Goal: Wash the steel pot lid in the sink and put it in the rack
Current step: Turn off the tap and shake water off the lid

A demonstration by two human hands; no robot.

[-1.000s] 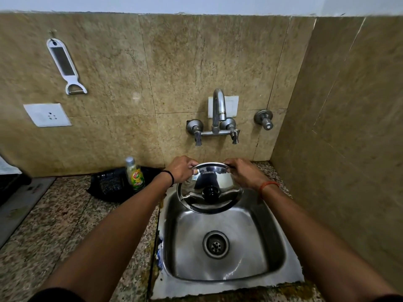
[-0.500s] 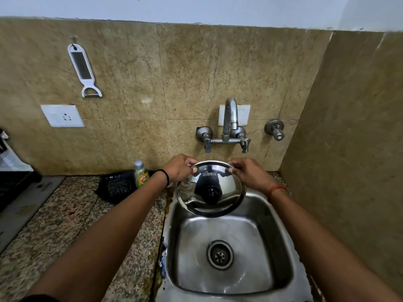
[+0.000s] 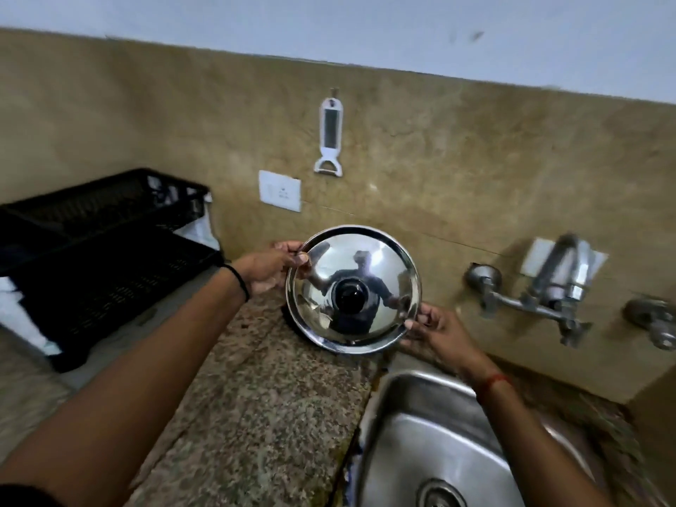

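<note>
Two hands: both on the lid, one at each side of its rim.
Lid: round polished steel pot lid (image 3: 353,289), domed, with a flat rim band and a black round knob at its centre; held up on edge, knob side toward the camera. Surface mirror-bright, reflecting a dark figure and the pale ceiling.
Lid position: in the air over the speckled granite counter (image 3: 256,415), clear of it; left of the steel sink basin (image 3: 431,444), right of the rack.
Left hand (image 3: 269,268): closed on the rim at the lid's 10 o'clock, thumb on the front face, fingers curled behind; black band on the wrist.
Right hand (image 3: 440,334): pinching the rim at the lid's 4 o'clock, fingertips on the edge; red thread on the wrist.
Rack: black plastic slatted dish rack (image 3: 102,258) on the counter at 9 o'clock from the lid, well apart from it.
Tap: chrome wall-mounted tap (image 3: 556,287) at 3 o'clock, blurred.
Wall: tan tiles; white hanging peeler (image 3: 330,137) at the lid's 12 o'clock, white socket plate (image 3: 280,191) at 11 o'clock.
</note>
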